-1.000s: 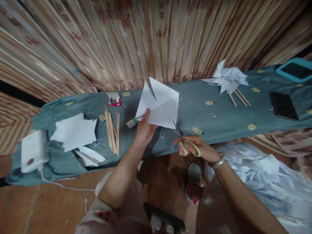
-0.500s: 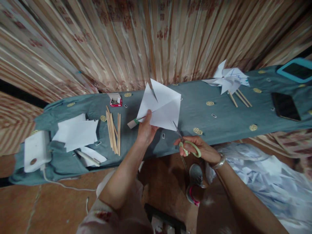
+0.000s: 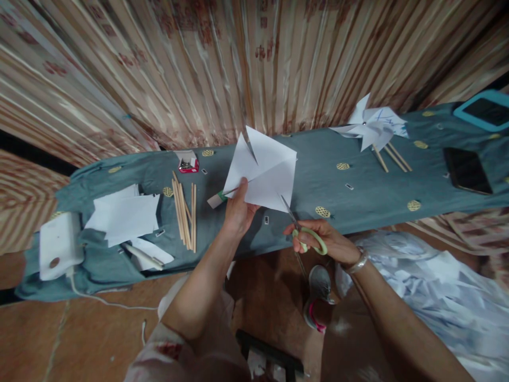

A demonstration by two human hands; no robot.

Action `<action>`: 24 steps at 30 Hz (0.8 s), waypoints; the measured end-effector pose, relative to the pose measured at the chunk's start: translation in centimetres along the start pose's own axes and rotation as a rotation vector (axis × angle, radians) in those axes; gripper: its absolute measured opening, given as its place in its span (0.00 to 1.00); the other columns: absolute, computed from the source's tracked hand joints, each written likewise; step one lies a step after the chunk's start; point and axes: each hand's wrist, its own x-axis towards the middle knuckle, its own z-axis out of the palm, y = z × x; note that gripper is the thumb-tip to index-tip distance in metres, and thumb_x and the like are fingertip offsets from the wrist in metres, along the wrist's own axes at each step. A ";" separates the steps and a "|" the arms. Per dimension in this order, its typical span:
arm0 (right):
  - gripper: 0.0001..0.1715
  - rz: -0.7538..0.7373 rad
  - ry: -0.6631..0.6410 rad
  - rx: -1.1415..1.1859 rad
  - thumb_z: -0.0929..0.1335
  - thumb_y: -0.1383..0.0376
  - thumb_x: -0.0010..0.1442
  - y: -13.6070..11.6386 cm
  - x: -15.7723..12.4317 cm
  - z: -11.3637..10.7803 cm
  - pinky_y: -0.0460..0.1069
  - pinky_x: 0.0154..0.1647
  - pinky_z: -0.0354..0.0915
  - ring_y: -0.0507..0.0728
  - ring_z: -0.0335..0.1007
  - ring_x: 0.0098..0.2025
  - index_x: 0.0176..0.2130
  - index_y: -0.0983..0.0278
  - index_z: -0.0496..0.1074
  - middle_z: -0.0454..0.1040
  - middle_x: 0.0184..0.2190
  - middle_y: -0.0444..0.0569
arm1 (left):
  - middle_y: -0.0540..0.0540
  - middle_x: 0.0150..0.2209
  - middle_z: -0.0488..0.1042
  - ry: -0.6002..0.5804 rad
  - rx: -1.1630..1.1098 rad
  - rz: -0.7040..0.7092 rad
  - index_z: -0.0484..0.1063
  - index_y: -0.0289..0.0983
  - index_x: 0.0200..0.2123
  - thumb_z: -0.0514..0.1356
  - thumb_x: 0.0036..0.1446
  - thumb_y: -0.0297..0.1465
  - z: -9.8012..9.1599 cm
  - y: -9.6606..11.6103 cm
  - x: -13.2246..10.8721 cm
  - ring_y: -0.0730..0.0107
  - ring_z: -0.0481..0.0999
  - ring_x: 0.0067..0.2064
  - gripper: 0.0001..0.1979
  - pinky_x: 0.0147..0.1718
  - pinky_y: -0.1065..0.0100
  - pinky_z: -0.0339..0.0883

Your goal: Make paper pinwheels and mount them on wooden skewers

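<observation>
My left hand [image 3: 238,212] pinches a white paper square [image 3: 272,167] by its lower left side, thumb on top. Slits run inward from the paper's upper left and left sides toward the middle. Scissors [image 3: 318,240] with pale green handles are in my right hand [image 3: 336,245], fingers through the loops. Their blades meet the paper's lower right edge near the corner. Beyond the paper to the right lie white paper pinwheels [image 3: 371,127] on wooden sticks. Left of my left hand is a glue-like small item with a green part [image 3: 217,199], partly hidden by the paper.
On the green cloth-covered table [image 3: 302,217] lie wooden sticks [image 3: 185,217], a red box of small metal pieces [image 3: 187,162], stacked paper [image 3: 131,217], a pen [image 3: 145,257] and a white power box [image 3: 60,246]. A phone [image 3: 467,170] and blue-framed tablet [image 3: 487,110] lie right. A plastic bag of scraps [image 3: 433,286] stands below.
The hands, paper and scissors hold almost the same places. The view has shifted very slightly, and the scissors' blades stay at the paper's lower right edge.
</observation>
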 end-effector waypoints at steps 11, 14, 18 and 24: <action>0.30 0.074 0.026 0.031 0.74 0.45 0.46 0.2 0.2 0.0 0.45 0.24 0.61 0.48 0.65 0.23 0.38 0.67 0.75 0.72 0.21 0.44 | 0.49 0.35 0.79 -0.002 -0.051 -0.006 0.73 0.36 0.39 0.60 0.59 0.29 0.0 0.2 0.0 0.72 0.78 0.36 0.05 0.42 0.69 0.71; 0.29 0.080 0.034 0.046 0.74 0.47 0.46 0.3 0.3 0.0 0.44 0.23 0.62 0.48 0.65 0.22 0.37 0.67 0.75 0.71 0.21 0.43 | 0.48 0.37 0.79 0.008 -0.037 -0.010 0.73 0.36 0.39 0.61 0.58 0.30 -0.1 0.2 -0.1 0.70 0.78 0.38 0.06 0.44 0.67 0.71; 0.29 0.112 0.045 0.076 0.75 0.47 0.43 0.3 0.3 0.0 0.44 0.23 0.63 0.47 0.64 0.21 0.37 0.67 0.75 0.71 0.20 0.41 | 0.46 0.39 0.79 0.011 -0.017 -0.008 0.73 0.37 0.41 0.62 0.56 0.32 -0.2 0.3 -0.1 0.66 0.78 0.43 0.09 0.46 0.65 0.70; 0.30 0.080 0.075 0.042 0.75 0.45 0.43 0.3 0.3 0.1 0.44 0.23 0.62 0.47 0.65 0.22 0.36 0.67 0.75 0.71 0.20 0.42 | 0.47 0.37 0.79 0.013 -0.006 -0.015 0.73 0.36 0.40 0.62 0.57 0.31 -0.2 0.1 -0.1 0.67 0.78 0.42 0.07 0.44 0.66 0.71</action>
